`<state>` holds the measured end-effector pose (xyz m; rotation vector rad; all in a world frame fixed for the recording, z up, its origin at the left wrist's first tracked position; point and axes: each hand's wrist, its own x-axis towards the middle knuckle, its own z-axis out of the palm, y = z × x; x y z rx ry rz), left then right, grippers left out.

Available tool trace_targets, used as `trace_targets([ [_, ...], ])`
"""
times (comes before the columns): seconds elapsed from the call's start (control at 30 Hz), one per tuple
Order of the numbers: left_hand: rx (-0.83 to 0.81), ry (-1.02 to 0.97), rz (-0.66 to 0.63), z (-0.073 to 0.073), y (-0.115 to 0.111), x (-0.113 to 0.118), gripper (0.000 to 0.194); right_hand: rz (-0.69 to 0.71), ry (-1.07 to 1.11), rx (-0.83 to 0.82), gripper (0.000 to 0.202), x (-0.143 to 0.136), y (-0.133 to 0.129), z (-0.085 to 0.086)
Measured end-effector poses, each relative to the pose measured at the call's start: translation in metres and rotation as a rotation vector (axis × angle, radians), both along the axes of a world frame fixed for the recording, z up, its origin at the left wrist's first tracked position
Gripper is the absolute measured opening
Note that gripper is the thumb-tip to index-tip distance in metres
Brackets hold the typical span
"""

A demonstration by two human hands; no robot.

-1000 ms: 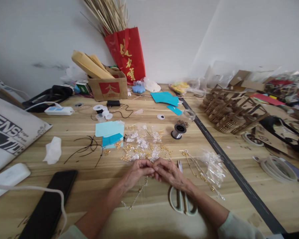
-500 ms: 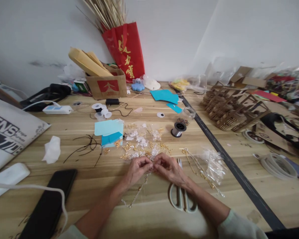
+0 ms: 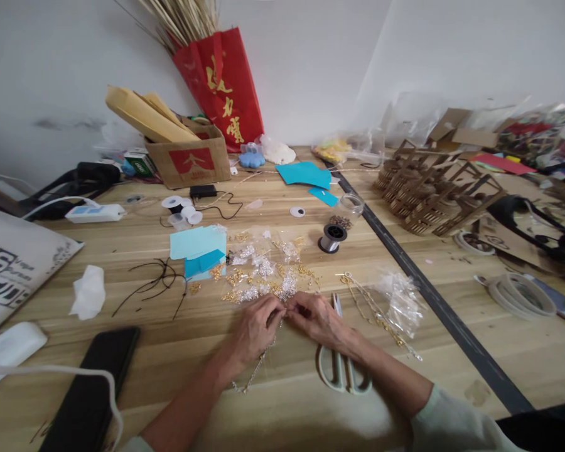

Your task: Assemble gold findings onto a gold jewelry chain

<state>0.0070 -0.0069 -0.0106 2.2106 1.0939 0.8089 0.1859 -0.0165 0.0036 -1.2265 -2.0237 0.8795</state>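
Both hands meet fingertip to fingertip just in front of a pile of gold and silver beads (image 3: pixel 263 267). My left hand (image 3: pixel 255 329) is closed in a pinch on a thin beaded chain (image 3: pixel 252 378), whose loose end trails down onto the table. My right hand (image 3: pixel 316 319) pinches at the same spot; what lies between its fingers is too small to make out. Beneath my right wrist lies a pair of scissors (image 3: pixel 330 370), blades pointing away from me. Gold chains (image 3: pixel 367 307) rest to the right, beside clear plastic bags (image 3: pixel 401 304).
A wire spool (image 3: pixel 333 240) stands behind the right hand, near a jar of beads (image 3: pixel 351 207). Blue cards (image 3: pixel 198 243) and black cords (image 3: pixel 157 282) lie left of the pile. A phone (image 3: pixel 91 386) is at front left. Wooden lattice pieces (image 3: pixel 433 188) crowd the right side.
The view has shifted slightly, so the background sits a little farther left. The fingertips stay together, while my left hand has turned a little and covers more of the chain's upper part.
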Motion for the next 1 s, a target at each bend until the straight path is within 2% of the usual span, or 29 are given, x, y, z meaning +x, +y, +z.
trace_targets([
  [0.17, 0.219, 0.240, -0.021, 0.0006, -0.0013, -0.0014, 0.020, 0.021, -0.030, -0.006, 0.010, -0.0009, -0.0004, -0.0018],
  [0.3, 0.328, 0.334, -0.023, 0.0016, -0.0019, 0.0011, 0.023, 0.027, -0.008, -0.020, 0.010, -0.0015, 0.0000, -0.0042],
  [0.7, 0.259, 0.342, 0.036, -0.0079, -0.0013, 0.0026, 0.021, 0.033, 0.036, -0.072, 0.014, -0.0024, 0.0013, -0.0046],
  [1.0, 0.294, 0.353, 0.036, -0.0068, 0.0005, 0.0046, 0.023, 0.042, 0.025, -0.088, 0.014, -0.0024, 0.0006, -0.0065],
])
